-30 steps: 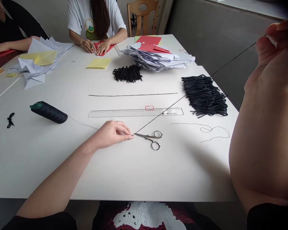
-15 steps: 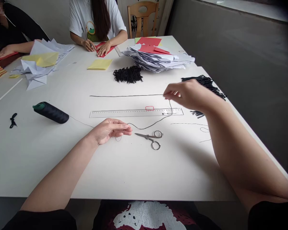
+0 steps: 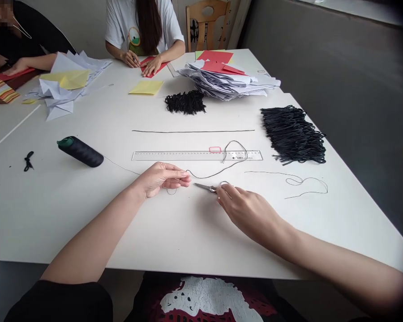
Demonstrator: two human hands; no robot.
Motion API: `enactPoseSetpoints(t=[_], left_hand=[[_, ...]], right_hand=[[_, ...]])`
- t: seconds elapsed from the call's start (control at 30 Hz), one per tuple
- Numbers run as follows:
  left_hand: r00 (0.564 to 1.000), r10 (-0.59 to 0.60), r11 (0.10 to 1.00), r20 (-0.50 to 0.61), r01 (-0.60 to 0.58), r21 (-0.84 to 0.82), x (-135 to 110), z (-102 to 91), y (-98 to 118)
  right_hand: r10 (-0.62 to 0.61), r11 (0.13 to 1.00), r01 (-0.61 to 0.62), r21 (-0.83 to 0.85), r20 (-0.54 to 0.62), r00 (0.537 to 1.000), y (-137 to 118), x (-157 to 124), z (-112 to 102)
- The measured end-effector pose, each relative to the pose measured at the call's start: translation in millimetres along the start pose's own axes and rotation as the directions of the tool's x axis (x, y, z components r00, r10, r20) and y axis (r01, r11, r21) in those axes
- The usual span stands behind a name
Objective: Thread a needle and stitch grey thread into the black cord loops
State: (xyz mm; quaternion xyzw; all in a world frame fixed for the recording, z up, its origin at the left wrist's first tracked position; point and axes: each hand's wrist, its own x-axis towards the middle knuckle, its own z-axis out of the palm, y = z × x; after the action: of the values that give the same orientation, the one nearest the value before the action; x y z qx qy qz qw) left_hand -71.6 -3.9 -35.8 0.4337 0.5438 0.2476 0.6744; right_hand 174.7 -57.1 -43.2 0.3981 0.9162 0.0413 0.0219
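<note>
L grip [image 3: 163,180] nearly shut, fingertips pinched on the black thread [image 3: 215,172]. Thread comes in from the black spool [image 3: 80,152], passes under L grip, leaves a small loop on the worktop [image 3: 53,223] just below the hand, then runs right & curls back over the steel ruler [image 3: 174,155] in a loose loop. R grip [image 3: 250,211] half curled, fingertips at the finger rings of the embroidery scissors [image 3: 204,187]. Rings partly hidden, so can't tell if it has hold. Blades look closed, tips pointing at L grip, just apart from the thread.

Handling, my call: keep L pinch firm, w/ some slack toward the spool so the loop doesn't drag. Keep blades off the line & seat R fingers fully in rings b4 any lift.

Containers: none I can see, stock lies loose on worktop. Big bundle of black loops [image 3: 290,134] right of ruler, smaller bundle [image 3: 185,102] further ahead. One straight cut length [image 3: 193,131] above ruler, one curly length [image 3: 305,182] right of scissors. Folded paper stack [image 3: 228,80] at far side. Person opposite has hands [image 3: 152,66] on a red sheet [image 3: 147,74].
</note>
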Motion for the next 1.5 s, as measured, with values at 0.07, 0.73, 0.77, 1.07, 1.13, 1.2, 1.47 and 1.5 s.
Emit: enactPoseSetpoints(t=[0.07,0.73,0.77,1.07,1.13,1.2,1.47,1.5], left_hand=[[1.000,0.011,0.999,-0.016,-0.011,0.031,-0.2,0.3,-0.1],[1.000,0.027,0.997,0.008,-0.027,0.072,-1.9,6.8,-1.7],[1.000,0.028,0.997,0.014,-0.029,0.071,-2.0,7.0,-2.1],[1.000,0.014,0.997,0.023,-0.016,0.079,-1.0,8.0,-3.1],[1.000,0.008,0.997,0.021,-0.010,0.080,-1.2,8.3,-3.0],[1.000,0.005,0.997,0.020,-0.006,0.083,-1.1,8.3,-3.2],[1.000,0.006,0.996,0.012,-0.007,0.087,0.3,8.4,-4.1],[1.000,0.005,0.996,0.012,-0.006,0.088,0.2,8.6,-4.1]], right_hand=[[0.019,0.998,-0.021,-0.067,-0.030,0.999,-7.0,-3.6,8.5],[-0.202,0.484,-0.204,0.851,0.335,0.920,15.0,31.1,-12.0],[-0.202,0.484,-0.207,0.850,0.339,0.919,14.8,32.8,-11.7],[-0.199,0.506,-0.202,0.838,0.342,0.918,13.2,40.4,-8.9],[-0.193,0.510,-0.200,0.837,0.338,0.921,12.9,40.6,-7.7],[-0.191,0.507,-0.195,0.839,0.330,0.924,12.9,40.7,-6.8],[-0.189,0.488,-0.180,0.854,0.304,0.934,11.8,42.0,-3.9],[-0.188,0.489,-0.178,0.854,0.302,0.935,11.5,42.0,-3.8]])
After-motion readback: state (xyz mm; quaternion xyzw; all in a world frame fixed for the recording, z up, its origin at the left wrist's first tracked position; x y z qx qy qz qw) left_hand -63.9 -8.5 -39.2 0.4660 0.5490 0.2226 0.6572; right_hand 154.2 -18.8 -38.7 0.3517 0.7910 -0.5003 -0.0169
